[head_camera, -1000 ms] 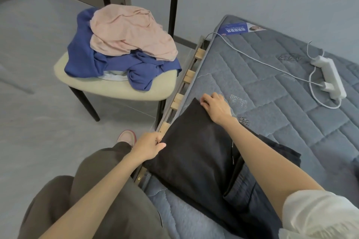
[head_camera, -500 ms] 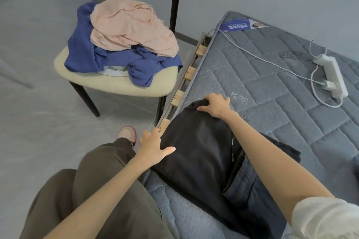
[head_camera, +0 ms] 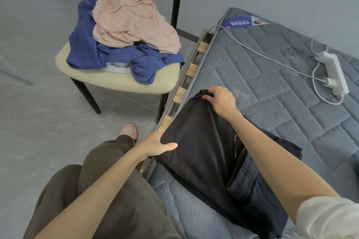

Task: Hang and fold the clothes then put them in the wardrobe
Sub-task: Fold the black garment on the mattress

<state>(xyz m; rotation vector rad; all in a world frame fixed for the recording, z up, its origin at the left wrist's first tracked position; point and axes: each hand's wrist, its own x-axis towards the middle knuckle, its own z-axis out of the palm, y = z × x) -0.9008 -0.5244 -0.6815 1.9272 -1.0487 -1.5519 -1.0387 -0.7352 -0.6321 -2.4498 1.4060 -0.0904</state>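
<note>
From my remote seat I see the black garment [head_camera: 204,151] lying on the near corner of the grey quilted mattress [head_camera: 291,103], its folded end pointing toward the bed's edge. My right hand [head_camera: 219,99] has its fingers curled over the far corner of that fold and bunches the cloth there. My left hand [head_camera: 155,144] holds the near corner at the mattress edge. Its thumb lies flat on top of the fabric, and the fingers seem tucked underneath, though the cloth hides them. Beside the bed stands a cream chair [head_camera: 116,81] carrying a heap of laundry, with a pink garment [head_camera: 134,23] on top of a blue garment [head_camera: 87,52]. Wooden slats [head_camera: 191,68] show between chair and mattress. A white power strip [head_camera: 334,72] with its cable rests on the mattress, well apart from both hands.
</note>
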